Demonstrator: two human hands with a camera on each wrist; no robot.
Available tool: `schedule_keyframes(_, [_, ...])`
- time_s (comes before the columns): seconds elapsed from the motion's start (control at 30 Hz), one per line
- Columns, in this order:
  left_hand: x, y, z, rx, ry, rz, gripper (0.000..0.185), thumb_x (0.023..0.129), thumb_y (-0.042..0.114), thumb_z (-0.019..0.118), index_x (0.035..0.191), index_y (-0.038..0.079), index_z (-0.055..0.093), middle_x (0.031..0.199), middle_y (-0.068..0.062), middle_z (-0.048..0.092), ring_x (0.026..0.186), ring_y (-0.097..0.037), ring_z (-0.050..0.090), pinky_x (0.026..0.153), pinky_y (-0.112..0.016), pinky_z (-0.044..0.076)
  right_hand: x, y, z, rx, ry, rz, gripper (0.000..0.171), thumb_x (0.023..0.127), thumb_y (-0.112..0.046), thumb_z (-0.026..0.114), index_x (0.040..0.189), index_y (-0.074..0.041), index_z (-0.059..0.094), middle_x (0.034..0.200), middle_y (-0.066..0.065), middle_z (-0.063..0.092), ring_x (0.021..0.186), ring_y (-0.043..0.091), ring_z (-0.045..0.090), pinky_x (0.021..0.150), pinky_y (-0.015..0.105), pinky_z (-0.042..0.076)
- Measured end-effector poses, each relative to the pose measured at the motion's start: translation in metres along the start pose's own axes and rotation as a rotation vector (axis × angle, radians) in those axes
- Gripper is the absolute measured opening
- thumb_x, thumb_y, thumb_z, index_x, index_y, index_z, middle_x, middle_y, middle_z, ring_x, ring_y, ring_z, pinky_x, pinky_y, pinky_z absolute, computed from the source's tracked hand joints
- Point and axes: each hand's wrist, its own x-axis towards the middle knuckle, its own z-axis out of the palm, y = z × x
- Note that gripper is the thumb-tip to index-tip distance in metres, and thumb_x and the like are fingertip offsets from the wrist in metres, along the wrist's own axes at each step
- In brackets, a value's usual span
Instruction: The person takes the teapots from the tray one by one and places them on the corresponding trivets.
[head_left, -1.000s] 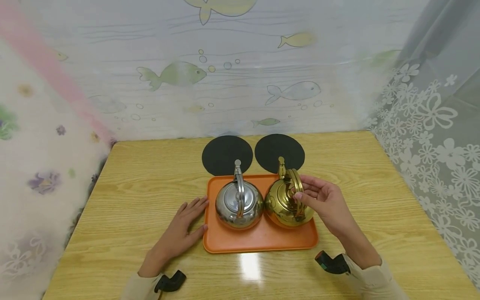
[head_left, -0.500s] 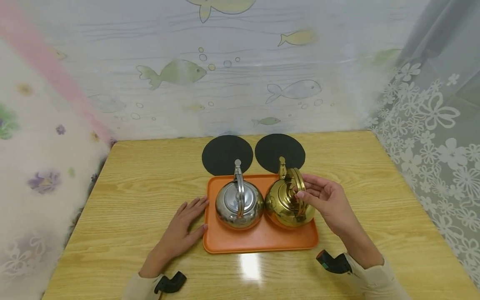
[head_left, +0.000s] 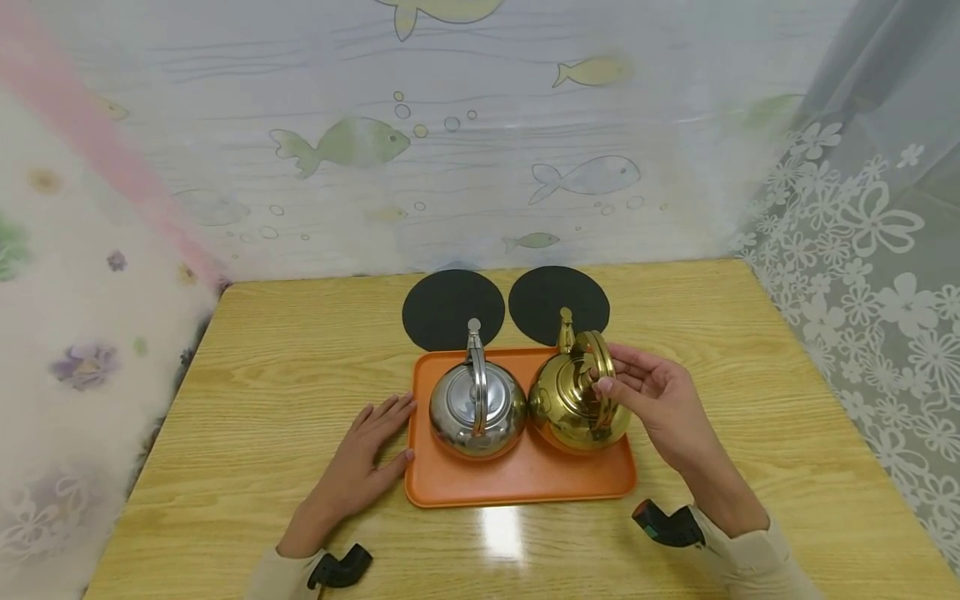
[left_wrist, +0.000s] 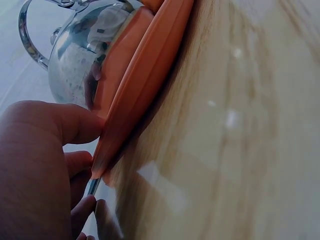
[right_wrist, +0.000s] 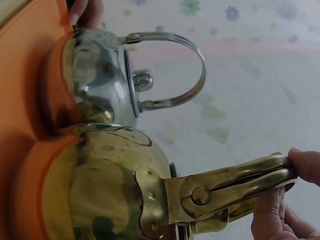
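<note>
Gold kettle (head_left: 573, 407) sits on orange tray (head_left: 517, 483), right side; right hand (head_left: 660, 398) pinches its raised handle (head_left: 600, 367) from the right. Left hand (head_left: 363, 454) lies flat, fingers spread, against the tray's left edge

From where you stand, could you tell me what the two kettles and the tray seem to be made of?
Silver kettle: polished steel, probably; it mirrors its surroundings. Gold kettle: brass or gold-toned metal, glossy with reflections. Tray: orange plastic, seemingly; smooth, matte, moulded rim.

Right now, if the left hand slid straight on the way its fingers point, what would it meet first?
The orange tray: the left hand already touches its left rim, with the silver kettle just beyond.
</note>
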Motion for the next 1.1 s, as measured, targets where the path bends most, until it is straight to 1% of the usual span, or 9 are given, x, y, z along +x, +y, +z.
schedule_keyframes(0.17, [0.0, 0.0005, -0.0004, 0.001, 0.0, 0.002, 0.065, 0.095, 0.027, 0.069, 0.154, 0.013, 0.047, 0.158, -0.004, 0.046, 0.148, -0.033, 0.039, 0.122, -0.056, 0.018, 0.0006, -0.0015, 0.0009, 0.024, 0.015, -0.004, 0.04, 0.095, 0.012, 0.06, 0.134, 0.014, 0.055, 0.109, 0.003, 0.071, 0.098, 0.012, 0.072, 0.084, 0.02, 0.058])
schedule_keyframes(0.47, [-0.0002, 0.0013, -0.0012, 0.014, 0.0, -0.001, 0.065, 0.095, 0.027, 0.07, 0.154, 0.013, 0.047, 0.158, -0.004, 0.046, 0.148, -0.033, 0.039, 0.124, -0.054, 0.017, 0.0018, -0.0037, 0.0024, 0.024, 0.048, -0.001, 0.043, 0.097, 0.01, 0.059, 0.138, 0.017, 0.049, 0.112, 0.002, 0.072, 0.099, 0.011, 0.072, 0.086, 0.02, 0.058])
schedule_keyframes(0.67, [0.0002, 0.0023, -0.0019, 0.015, -0.002, 0.003, 0.065, 0.095, 0.027, 0.07, 0.154, 0.013, 0.047, 0.158, -0.005, 0.046, 0.148, -0.034, 0.039, 0.123, -0.056, 0.018, 0.0028, -0.003, 0.0027, 0.043, 0.058, -0.012, 0.04, 0.097, 0.01, 0.058, 0.136, 0.012, 0.053, 0.111, 0.004, 0.071, 0.097, 0.01, 0.072, 0.086, 0.02, 0.058])
schedule_keyframes(0.77, [0.0001, 0.0033, -0.0027, 0.015, -0.002, 0.005, 0.065, 0.095, 0.027, 0.07, 0.154, 0.012, 0.048, 0.157, -0.006, 0.047, 0.148, -0.034, 0.039, 0.123, -0.056, 0.019, 0.0034, -0.0029, 0.0031, 0.065, 0.064, -0.02, 0.037, 0.097, 0.01, 0.058, 0.134, 0.007, 0.056, 0.11, 0.006, 0.07, 0.095, 0.01, 0.071, 0.085, 0.021, 0.059])
schedule_keyframes(0.9, [-0.0002, 0.0044, -0.0035, 0.015, 0.0, 0.003, 0.064, 0.095, 0.026, 0.07, 0.153, 0.012, 0.048, 0.157, -0.006, 0.047, 0.147, -0.034, 0.039, 0.122, -0.056, 0.019, 0.0043, -0.0033, 0.0031, 0.089, 0.077, -0.031, 0.035, 0.097, 0.011, 0.058, 0.131, 0.002, 0.06, 0.107, 0.005, 0.07, 0.094, 0.009, 0.071, 0.084, 0.021, 0.059])
schedule_keyframes(1.1, [0.0001, 0.0056, -0.0045, 0.012, 0.002, 0.007, 0.064, 0.095, 0.026, 0.07, 0.153, 0.012, 0.048, 0.157, -0.006, 0.047, 0.147, -0.034, 0.039, 0.122, -0.057, 0.019, 0.0054, -0.0049, 0.0018, 0.09, 0.094, -0.043, 0.034, 0.097, 0.011, 0.058, 0.13, 0.004, 0.06, 0.106, 0.005, 0.07, 0.092, 0.009, 0.071, 0.083, 0.021, 0.059])
